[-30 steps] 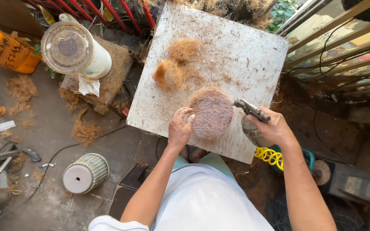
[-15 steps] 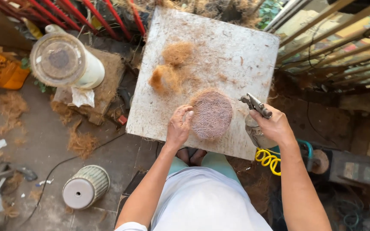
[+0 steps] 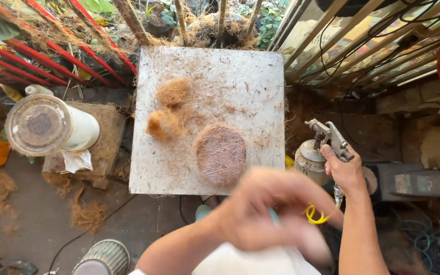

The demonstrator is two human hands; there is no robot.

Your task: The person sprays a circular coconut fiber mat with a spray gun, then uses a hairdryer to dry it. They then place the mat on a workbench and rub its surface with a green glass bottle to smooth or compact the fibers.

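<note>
Your left hand (image 3: 271,214) has come off the round, flat disc of brown coconut fibre (image 3: 220,153), which it was pressing half a second ago. It is now raised towards the camera, blurred by motion, fingers spread wide and holding nothing. The disc lies free on the square, pale, fibre-strewn worktop (image 3: 250,81), beyond that hand and just left of your right hand; its outline looks unchanged from the earlier views.

Your right hand (image 3: 346,170) has its grip closed round the handle of the grey metal spray gun with its round cup (image 3: 322,147). The gun is now held just off the worktop's right edge, nozzle pointing towards the disc but clear of it. The coiled yellow air hose (image 3: 315,216) hangs below that grip.

Two loose tufts of orange-brown fibre (image 3: 169,109) sit on the worktop beyond the disc, apart from it. With the disc uncovered, its whole face is exposed to the gun.
</note>
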